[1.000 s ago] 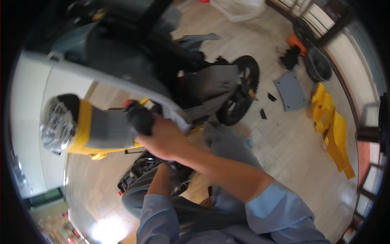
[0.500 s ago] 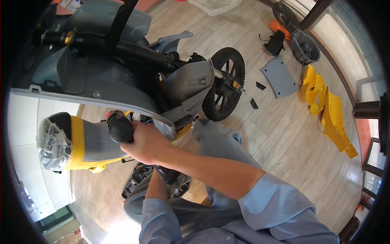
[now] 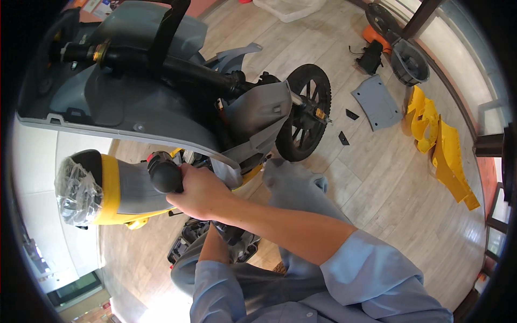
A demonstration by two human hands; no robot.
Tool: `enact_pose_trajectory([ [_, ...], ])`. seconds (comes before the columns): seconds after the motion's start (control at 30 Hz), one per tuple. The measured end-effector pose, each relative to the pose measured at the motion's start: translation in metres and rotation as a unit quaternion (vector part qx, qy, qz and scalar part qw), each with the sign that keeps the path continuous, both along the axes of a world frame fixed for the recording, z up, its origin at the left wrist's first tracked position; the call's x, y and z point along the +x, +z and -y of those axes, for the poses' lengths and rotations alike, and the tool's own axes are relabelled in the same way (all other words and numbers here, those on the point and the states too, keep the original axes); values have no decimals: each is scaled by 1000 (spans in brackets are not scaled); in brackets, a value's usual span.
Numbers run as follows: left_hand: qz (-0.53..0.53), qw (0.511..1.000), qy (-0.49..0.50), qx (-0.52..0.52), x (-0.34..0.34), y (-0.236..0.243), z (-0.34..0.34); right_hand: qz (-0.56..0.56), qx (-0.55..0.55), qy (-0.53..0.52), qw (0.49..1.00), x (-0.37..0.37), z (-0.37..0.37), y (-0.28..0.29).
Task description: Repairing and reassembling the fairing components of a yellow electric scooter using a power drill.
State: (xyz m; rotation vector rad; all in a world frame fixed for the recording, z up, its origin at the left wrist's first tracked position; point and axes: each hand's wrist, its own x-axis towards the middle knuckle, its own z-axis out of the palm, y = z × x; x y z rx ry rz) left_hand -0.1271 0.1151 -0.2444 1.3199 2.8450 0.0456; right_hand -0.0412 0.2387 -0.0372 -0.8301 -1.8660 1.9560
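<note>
My right hand (image 3: 196,189) is closed round the handle of a black cordless drill (image 3: 166,176) with a red spot near its top. The drill's rounded back end faces up, and its tip is hidden. Above the hand is a partly stripped scooter (image 3: 177,116), with grey panels, a black frame tube and a black spoked wheel (image 3: 304,113). Just left of the drill lies a yellow and grey body section (image 3: 141,188), its end wrapped in clear plastic. My left forearm (image 3: 214,248) reaches up under the right one, which hides the left hand and its fingers.
On the wood-look floor at right lie a grey panel (image 3: 376,102), two small black pieces, yellow fairing parts (image 3: 452,161), a dark grey bucket-shaped part (image 3: 409,63) and a black pouch-like item (image 3: 369,57). An open tool case (image 3: 186,237) lies by my legs.
The whole view has shifted slightly, so everything sits a little farther right. The right hand keeps its grip on the drill, close to the same spot on the scooter.
</note>
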Motion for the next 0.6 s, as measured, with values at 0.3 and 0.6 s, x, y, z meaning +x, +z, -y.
enact_pose_trajectory([
  [0.3, -29, 999, -8, -12, -5, -14, 7, -11, -5, 16, 1000, -3, 2, 2],
  [0.6, -58, 998, -22, -18, -10, -35, 7, 26, -3, 32, 999, -2, 2, 11],
])
